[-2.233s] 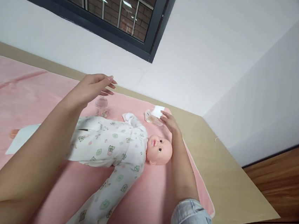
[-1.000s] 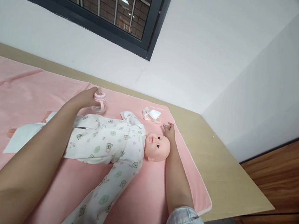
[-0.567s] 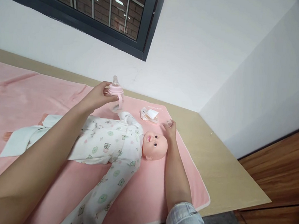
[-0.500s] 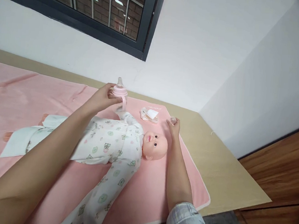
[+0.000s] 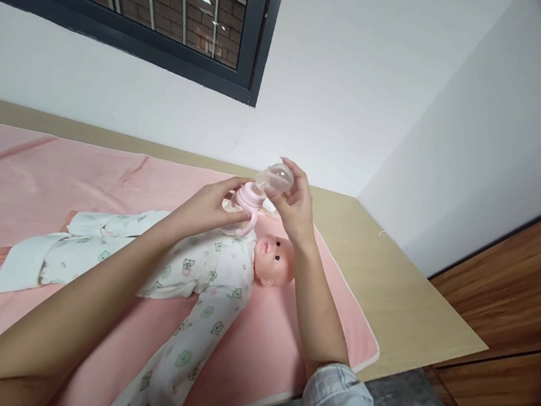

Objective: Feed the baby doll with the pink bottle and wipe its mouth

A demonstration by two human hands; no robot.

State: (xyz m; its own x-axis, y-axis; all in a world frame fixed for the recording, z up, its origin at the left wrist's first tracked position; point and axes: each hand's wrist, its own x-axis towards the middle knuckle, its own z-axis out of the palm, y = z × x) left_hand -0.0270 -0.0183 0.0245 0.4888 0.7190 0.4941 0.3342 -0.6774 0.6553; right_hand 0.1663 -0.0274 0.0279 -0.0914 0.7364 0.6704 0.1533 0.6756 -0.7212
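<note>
Head view: clear cap (image 5: 280,177) perhaps touching pink-collared bottle (image 5: 250,196), contact unclear

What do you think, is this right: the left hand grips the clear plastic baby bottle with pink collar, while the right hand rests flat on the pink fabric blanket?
Not quite: the right hand isn't resting on the pink fabric blanket; the head view shows it held up, grasping a clear domed plastic cap. The left hand grips the clear plastic baby bottle with pink collar.

Tan tabletop (image 5: 404,305), pink blanket (image 5: 256,348) spread over it, clothed doll (image 5: 219,268) lying on blanket.
</note>
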